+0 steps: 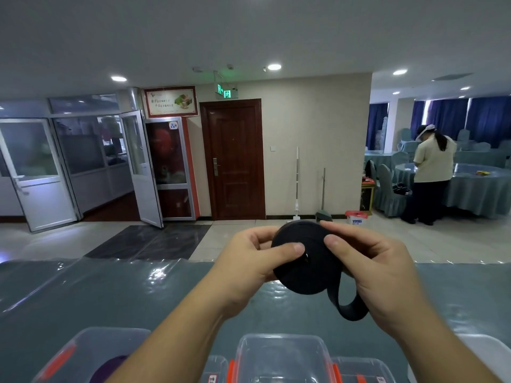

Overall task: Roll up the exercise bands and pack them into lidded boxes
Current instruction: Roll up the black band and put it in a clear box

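Black exercise band (307,261) is wound into a fat round roll, and both hands hold it up in the air above the table (116,294). Left hand (249,261) grips the roll's left side, with the thumb pressed on the front and the fingers curled behind. Right hand (378,266) pinches the right side, with the thumb on the front and the fingers wrapped over the top edge. One loose loop of the band (348,305) hangs down from the roll, just under the right hand.

The table has a shiny blue-green cover. At its near edge sit clear plastic boxes with orange clips. The middle box (282,357) has its clear lid on. The left box (91,352) has something purple (110,369) inside. 1 more box (362,369) sits to the right, partly hidden by the arm.

Far off, past the floor, there is a dark brown door (235,158). A person in a pale shirt (434,167) stands by a round table (481,186).
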`<state>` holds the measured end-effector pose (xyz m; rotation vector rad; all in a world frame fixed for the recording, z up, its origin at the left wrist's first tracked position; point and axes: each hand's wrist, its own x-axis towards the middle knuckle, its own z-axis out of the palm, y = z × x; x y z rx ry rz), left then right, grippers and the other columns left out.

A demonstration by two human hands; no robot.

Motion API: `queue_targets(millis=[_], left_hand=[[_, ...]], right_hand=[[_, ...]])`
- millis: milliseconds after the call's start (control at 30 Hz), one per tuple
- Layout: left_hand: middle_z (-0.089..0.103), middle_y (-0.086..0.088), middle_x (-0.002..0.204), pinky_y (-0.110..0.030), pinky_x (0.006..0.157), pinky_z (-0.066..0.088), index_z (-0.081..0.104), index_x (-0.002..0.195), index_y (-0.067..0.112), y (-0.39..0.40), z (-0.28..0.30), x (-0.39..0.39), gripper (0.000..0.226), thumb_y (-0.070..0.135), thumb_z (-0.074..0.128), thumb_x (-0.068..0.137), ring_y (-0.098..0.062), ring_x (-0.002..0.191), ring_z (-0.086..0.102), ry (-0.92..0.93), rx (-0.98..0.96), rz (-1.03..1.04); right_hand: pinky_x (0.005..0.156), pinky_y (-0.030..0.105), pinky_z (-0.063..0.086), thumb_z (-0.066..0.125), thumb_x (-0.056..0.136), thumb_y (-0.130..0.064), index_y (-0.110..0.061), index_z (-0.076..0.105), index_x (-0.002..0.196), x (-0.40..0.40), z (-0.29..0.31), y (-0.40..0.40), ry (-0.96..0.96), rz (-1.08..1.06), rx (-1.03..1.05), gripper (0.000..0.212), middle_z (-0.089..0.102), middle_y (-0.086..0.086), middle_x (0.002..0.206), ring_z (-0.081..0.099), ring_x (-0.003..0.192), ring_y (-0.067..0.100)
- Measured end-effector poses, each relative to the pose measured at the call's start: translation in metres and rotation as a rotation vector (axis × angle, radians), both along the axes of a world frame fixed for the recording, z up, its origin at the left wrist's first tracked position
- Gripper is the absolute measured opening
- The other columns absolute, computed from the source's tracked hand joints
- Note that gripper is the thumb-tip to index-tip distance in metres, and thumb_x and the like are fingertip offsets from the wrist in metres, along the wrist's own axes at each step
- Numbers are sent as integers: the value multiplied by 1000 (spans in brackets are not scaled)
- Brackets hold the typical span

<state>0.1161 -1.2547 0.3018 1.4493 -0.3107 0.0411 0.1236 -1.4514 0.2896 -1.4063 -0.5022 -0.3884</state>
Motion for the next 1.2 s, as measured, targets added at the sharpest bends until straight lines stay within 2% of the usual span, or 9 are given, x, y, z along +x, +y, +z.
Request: queue_targets(millis=[133,367,500,633,733,800,900,1100,1200], left_hand=[[79,-15,110,-38,86,62,74,120,6,-12,-9,0,44,22,78,79,-26,99,77,45,-94,35],[79,-14,108,-36,84,64,71,124,6,-20,-15,-3,35,3,75,89,-30,100,78,94,35,41],[79,-15,110,-39,86,62,72,122,5,-31,-19,-2,43,13,81,81,-28,99,77,75,-109,107],[79,-14,108,-37,82,61,72,121,7,-35,-16,-2,45,11,87,79,-26,96,77,95,-75,110],[79,-14,108,-37,82,62,73,120,8,-32,-9,-2,33,6,78,88,-27,97,77,74,-12,92],[79,-15,108,-36,82,62,74,118,5,-37,-8,-3,29,6,74,89,-25,95,77,54,-83,99],[79,-15,108,-33,82,63,73,117,2,-45,-12,-4,29,6,74,89,-24,95,77,71,-193,109],[78,-15,112,-40,87,62,73,121,7,-35,-6,-3,35,8,79,87,-29,101,77,80,-56,72],[79,-16,110,-37,84,62,75,117,4,-39,-5,-4,29,9,75,88,-25,98,76,67,-138,72]], right_hand=[[78,25,63,71,82,-22,-28,81,106,2,-10,-7,46,19,81,26,82,-1,102,78,97,16],[85,23,62,73,88,-9,-23,80,107,6,-22,-22,56,-14,-49,25,82,-7,100,77,99,11],[85,18,59,69,92,-8,-22,78,113,7,-23,-22,33,-13,31,27,82,-7,104,77,101,8],[94,23,58,69,93,-8,-24,78,115,7,-24,-29,41,-15,-18,28,81,-9,108,75,106,8],[85,20,60,69,94,-8,-28,79,111,5,-21,-31,27,-17,-31,28,81,-9,104,76,101,8],[79,21,61,67,94,-10,-27,78,112,2,-19,-28,33,-17,32,27,82,-8,102,77,97,9],[91,25,61,66,95,-11,-25,76,117,1,-20,-25,34,-25,76,28,81,-9,108,76,105,10],[92,29,61,67,94,-8,-24,77,114,2,-16,-27,-3,-19,-2,28,81,-8,107,76,106,12],[97,36,59,63,93,-25,-29,75,118,0,-19,-19,-3,-23,48,28,80,-9,112,74,110,13]])
